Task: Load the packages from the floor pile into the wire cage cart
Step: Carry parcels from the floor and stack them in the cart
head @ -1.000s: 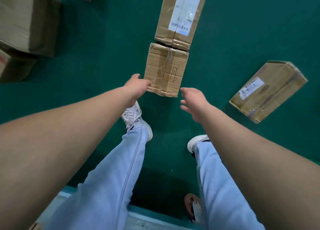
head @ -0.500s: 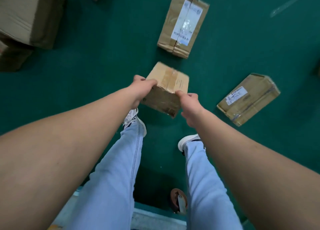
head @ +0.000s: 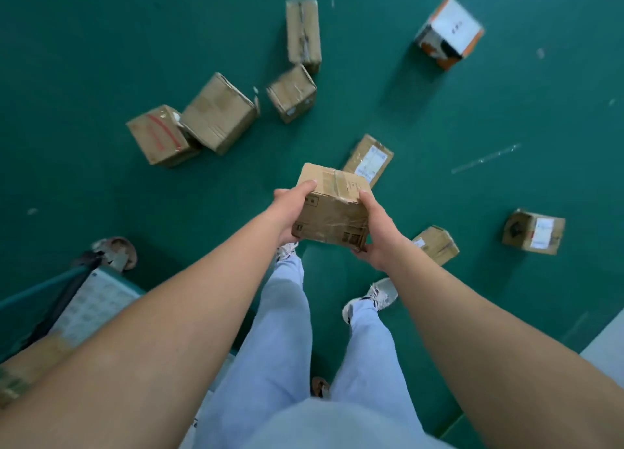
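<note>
Brown taped cardboard box (head: pixel 332 212) with printed marks sitting at frame centre, left hand (head: pixel 289 208) and right hand (head: pixel 380 235) gripping its opposite sides, more packages (head: pixel 219 112) lying on green floor (head: pixel 101 60) above

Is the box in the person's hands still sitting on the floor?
No, the box is lifted off the green floor, gripped by the left hand and right hand.
</note>
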Available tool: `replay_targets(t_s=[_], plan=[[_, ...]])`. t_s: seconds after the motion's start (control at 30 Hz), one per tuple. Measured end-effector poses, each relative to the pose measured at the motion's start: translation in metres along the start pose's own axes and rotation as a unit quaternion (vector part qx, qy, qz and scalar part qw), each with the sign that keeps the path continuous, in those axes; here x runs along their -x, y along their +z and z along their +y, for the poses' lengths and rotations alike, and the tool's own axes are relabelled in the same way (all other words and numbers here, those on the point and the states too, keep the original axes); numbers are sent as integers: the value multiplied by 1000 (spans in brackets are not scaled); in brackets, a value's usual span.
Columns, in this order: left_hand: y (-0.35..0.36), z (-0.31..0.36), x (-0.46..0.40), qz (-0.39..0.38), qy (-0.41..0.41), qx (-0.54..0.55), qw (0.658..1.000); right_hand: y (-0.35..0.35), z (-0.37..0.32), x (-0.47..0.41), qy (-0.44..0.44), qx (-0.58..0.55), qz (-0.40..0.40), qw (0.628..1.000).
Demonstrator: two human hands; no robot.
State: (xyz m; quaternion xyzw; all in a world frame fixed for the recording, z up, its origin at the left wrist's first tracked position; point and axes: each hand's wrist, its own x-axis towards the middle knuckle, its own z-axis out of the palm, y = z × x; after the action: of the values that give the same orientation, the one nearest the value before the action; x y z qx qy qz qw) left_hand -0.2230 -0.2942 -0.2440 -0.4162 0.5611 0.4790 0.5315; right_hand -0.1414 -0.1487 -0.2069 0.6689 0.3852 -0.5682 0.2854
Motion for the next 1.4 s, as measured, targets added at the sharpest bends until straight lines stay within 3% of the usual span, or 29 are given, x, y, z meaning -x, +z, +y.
replay_targets(t_s=[0.3, 0.6, 0.77, 1.0, 1.3, 1.4], plan=[[-82, 20, 169, 50, 132, 117, 983, 51, -26, 175, -83, 73, -97, 989], [-93, -68, 256, 191, 186, 302, 915, 67, -2, 221, -143, 226, -192, 944], [-57, -131, 288, 271, 201, 440, 832, 53, 23, 243, -184, 337, -252, 888], [-37, -211, 333, 326, 204, 606, 697, 61, 80, 279, -224, 481, -310, 789], [-28, -325, 383, 394, 210, 710, 544, 57, 197, 329, -257, 590, -374, 668], [-25, -368, 395, 410, 213, 725, 511, 49, 241, 341, -256, 614, -387, 638]])
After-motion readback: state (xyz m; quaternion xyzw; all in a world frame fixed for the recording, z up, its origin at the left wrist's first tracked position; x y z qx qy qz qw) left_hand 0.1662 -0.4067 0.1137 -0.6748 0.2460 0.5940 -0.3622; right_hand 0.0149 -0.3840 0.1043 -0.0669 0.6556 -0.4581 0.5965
